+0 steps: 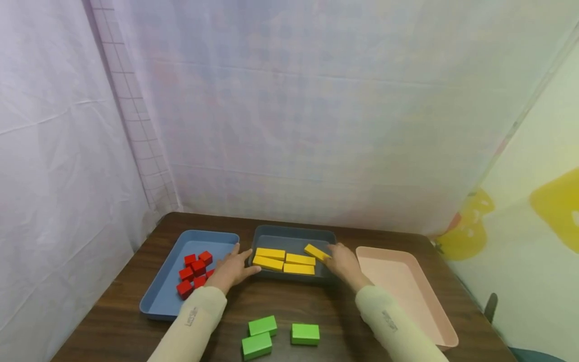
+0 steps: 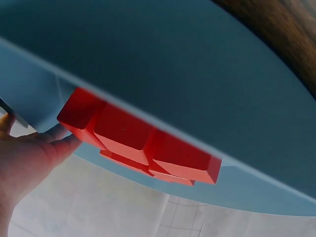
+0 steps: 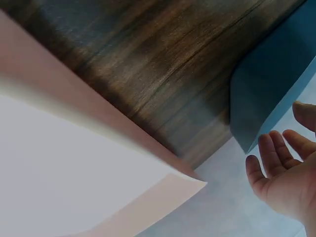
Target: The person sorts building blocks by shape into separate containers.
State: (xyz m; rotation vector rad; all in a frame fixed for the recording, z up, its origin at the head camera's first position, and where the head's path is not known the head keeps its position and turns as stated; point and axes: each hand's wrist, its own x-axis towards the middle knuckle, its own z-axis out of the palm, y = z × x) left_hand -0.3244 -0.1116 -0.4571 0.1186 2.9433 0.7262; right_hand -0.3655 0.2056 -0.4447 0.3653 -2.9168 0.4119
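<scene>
My left hand (image 1: 230, 270) hovers between the blue tray (image 1: 158, 296) and the dark grey tray (image 1: 294, 232), fingers spread, holding nothing visible. Behind it in the left wrist view are red blocks (image 2: 123, 131) in the blue tray. Several yellow blocks (image 1: 270, 263) lie in the dark grey tray. One slanted yellow block (image 1: 315, 252) has its near end by my right hand (image 1: 346, 264), which is at that tray's right side. The right wrist view shows those fingers loosely bent, thumb apart, at the tray's rim; no block shows between them.
To the right stands a pink tray (image 1: 404, 281), its inside bare where seen. Green blocks (image 1: 305, 334) lie on the dark wooden table (image 1: 280, 301) at the front, between my forearms. A pale curtain (image 1: 294, 125) hangs behind the table.
</scene>
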